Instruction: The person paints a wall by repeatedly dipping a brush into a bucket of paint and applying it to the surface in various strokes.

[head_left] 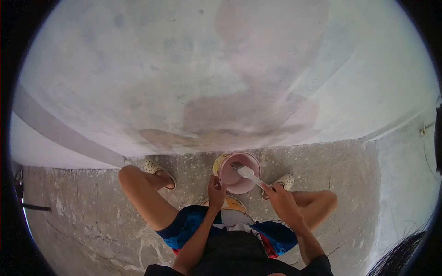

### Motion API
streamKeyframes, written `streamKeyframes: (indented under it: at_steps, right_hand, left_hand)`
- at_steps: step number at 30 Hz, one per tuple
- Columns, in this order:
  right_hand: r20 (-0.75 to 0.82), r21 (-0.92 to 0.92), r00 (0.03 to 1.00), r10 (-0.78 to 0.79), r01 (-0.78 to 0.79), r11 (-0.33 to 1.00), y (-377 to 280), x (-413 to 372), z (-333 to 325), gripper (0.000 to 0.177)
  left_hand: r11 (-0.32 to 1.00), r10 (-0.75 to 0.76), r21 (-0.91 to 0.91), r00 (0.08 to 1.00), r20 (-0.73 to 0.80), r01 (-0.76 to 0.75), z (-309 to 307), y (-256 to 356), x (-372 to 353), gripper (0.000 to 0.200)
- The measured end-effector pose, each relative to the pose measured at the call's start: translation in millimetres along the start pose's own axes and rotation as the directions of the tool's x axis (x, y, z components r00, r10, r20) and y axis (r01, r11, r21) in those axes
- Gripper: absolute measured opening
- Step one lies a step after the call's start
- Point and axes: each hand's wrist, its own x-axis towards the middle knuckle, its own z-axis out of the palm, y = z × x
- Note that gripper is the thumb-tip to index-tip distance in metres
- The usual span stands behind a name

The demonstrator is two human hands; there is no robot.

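**Paint bucket [217, 164] steadied while the brush is loaded**

The paint bucket, with pink paint inside, is kept low between the feet, near the foot of the wall [138, 78]; whether it rests on the concrete floor [83, 216] cannot be told. Its near rim is gripped by the left hand [216, 189], fingers closed over the edge. The paintbrush [248, 174] is held by its handle in the closed right hand [282, 198], its head lowered into the bucket.

A shallow dip is judged best, with surplus wiped on the inner rim and the bucket kept level, so that drips are avoided. Pink patches [248, 115] are seen on the wall above. The bucket is flanked by two pale clogs [159, 169], and room for the elbows is narrowed by the bent knees. A round yellow-edged object [235, 204] lies under the left wrist; what it is cannot be told.
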Motion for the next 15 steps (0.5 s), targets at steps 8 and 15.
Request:
streamKeyframes:
  at_steps: [8, 15]
  right_hand:
    - [-0.04, 0.045, 0.997, 0.061, -0.06, 0.997, -1.8, 17.6, 46.6, 0.047]
    - [-0.072, 0.274, 0.995, 0.074, -0.051, 0.96, 11.9, 6.4, 63.4, 0.037]
  left_hand:
    - [0.99, 0.083, 0.105, 0.992, 0.096, -0.093, -2.2, -3.0, -2.9, 0.021]
    - [0.984, 0.134, 0.108, 0.987, 0.083, -0.143, 4.2, -7.2, -1.9, 0.02]
